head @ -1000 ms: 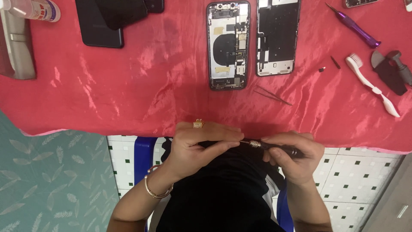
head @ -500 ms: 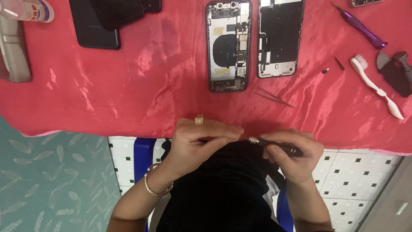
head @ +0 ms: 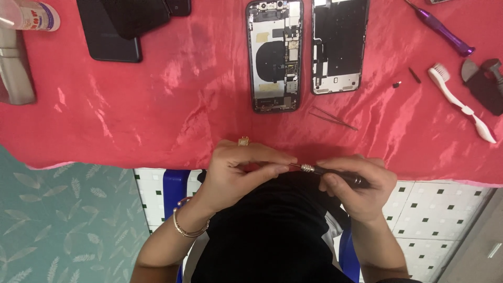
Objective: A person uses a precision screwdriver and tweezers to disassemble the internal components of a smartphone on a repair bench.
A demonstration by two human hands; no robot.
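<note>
Almost nothing moved; our hands stay put at the cloth's edge.
Our right hand (head: pixel 361 186) grips the screwdriver (head: pixel 327 173); our left hand (head: pixel 236 170) pinches its tip, at 6 o'clock from the open phone (head: pixel 274 55).

Bright, sharp, glare streaks (red cloth (head: pixel 157 105))

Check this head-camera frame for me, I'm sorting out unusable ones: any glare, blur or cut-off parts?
Head view: bright sheen streaks on the red cloth; opened phone sharp; both hands, left hand and right hand, and screwdriver fairly crisp; bottle cut off at the edge.
</note>
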